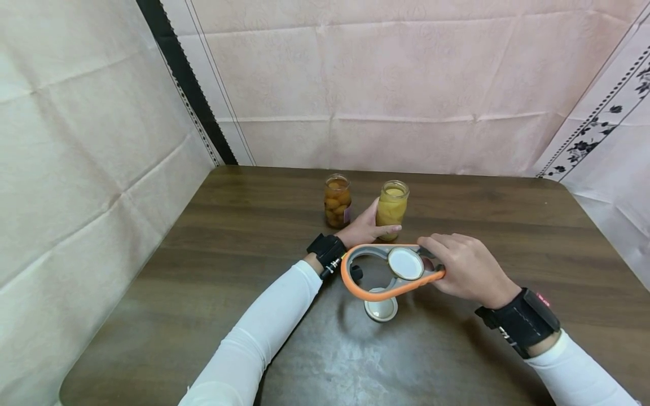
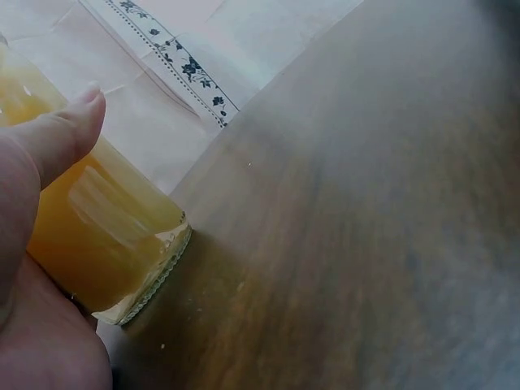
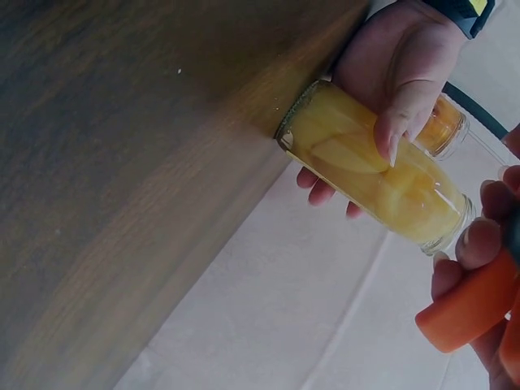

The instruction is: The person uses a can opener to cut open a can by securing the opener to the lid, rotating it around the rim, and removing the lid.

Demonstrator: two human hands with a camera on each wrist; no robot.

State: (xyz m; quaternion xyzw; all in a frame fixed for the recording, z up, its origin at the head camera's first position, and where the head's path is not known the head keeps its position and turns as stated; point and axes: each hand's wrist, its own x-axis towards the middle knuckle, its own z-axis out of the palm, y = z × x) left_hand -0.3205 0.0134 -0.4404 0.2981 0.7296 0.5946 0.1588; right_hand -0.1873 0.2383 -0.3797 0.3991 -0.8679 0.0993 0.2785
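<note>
My left hand [image 1: 363, 225] grips an open glass jar of pale yellow fruit [image 1: 391, 211], its thumb across the front. In the left wrist view the jar [image 2: 106, 244] stands with its base at the tabletop. My right hand [image 1: 464, 268] holds an orange and grey jar opener [image 1: 347, 275] by its narrow end, above the table. A round pale lid [image 1: 405, 263] sits within the opener's frame, towards the hand. The right wrist view shows fingers curled at the opener's orange handle [image 3: 467, 309], near the mouth of the yellow jar [image 3: 357, 162].
A second open jar with amber-brown fruit [image 1: 337, 203] stands left of the yellow one, close to the left hand. Another lid [image 1: 382, 311] lies on the wooden table [image 1: 228, 282] below the opener, partly overlapped by it. Pale cloth [image 1: 406, 84] hangs behind the table's far edge.
</note>
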